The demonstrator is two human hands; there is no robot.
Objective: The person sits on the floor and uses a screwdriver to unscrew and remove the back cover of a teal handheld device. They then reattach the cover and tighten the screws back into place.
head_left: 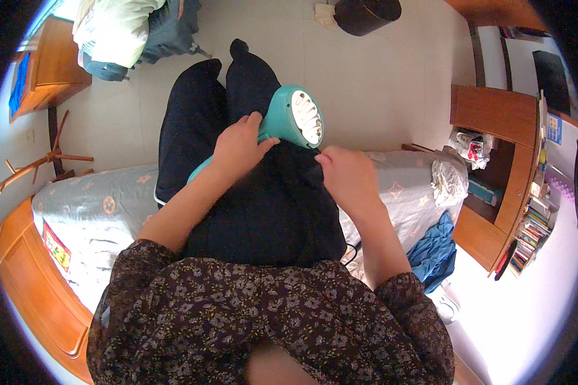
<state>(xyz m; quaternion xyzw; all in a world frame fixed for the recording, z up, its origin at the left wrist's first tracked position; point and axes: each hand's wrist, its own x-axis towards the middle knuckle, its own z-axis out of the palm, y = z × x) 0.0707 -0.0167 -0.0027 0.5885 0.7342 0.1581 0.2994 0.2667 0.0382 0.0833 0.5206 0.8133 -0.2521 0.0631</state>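
Observation:
My left hand [239, 146] is closed round the handle of a teal handheld device [285, 115]. Its rounded head carries a white oval face with several curved slots and tilts to the right above my lap. The handle runs down to the left, partly hidden under my hand and forearm. My right hand [348, 174] is pinched beside the lower rim of the head. A thin dark bit shows at its fingertips, too small to name against the black trousers [263, 208] on my legs.
I sit on a bed with a grey patterned sheet [125, 192]. Crumpled blue cloth [435, 250] lies at right, near a wooden cabinet [491, 115]. Draped clothes [119, 32] and a wooden rack [51, 155] are at left. A dark bin [366, 14] stands on the floor ahead.

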